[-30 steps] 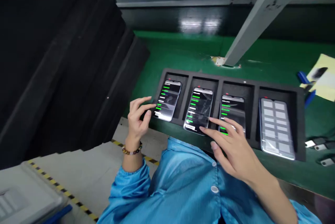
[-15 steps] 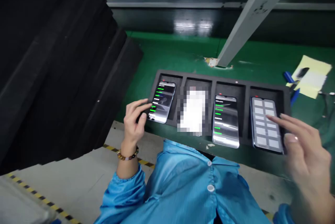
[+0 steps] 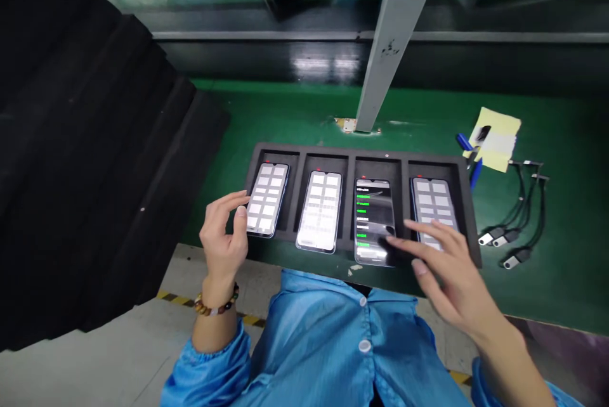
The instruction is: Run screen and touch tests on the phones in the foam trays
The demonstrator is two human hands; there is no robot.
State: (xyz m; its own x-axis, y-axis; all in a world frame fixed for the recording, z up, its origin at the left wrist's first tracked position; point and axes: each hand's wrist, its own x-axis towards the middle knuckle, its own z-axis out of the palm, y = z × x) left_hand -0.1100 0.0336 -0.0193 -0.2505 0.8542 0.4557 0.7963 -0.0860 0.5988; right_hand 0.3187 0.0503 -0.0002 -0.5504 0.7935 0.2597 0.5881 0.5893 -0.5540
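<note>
Left hand (image 3: 224, 237), thumb and fingers apart, by left-end phone (image 3: 268, 199) in black tray (image 3: 328, 151). Right hand (image 3: 448, 274), fingers spread, pointing finger over dark phone (image 3: 373, 212), third from left.

Rightmost phone (image 3: 431, 190): lower part hidden behind right hand (image 3: 450, 267). Text (image 3: 363, 196) on dark-screen phone (image 3: 375, 217): too small for reading. Black stack (image 3: 95, 172): cut by left edge.
</note>
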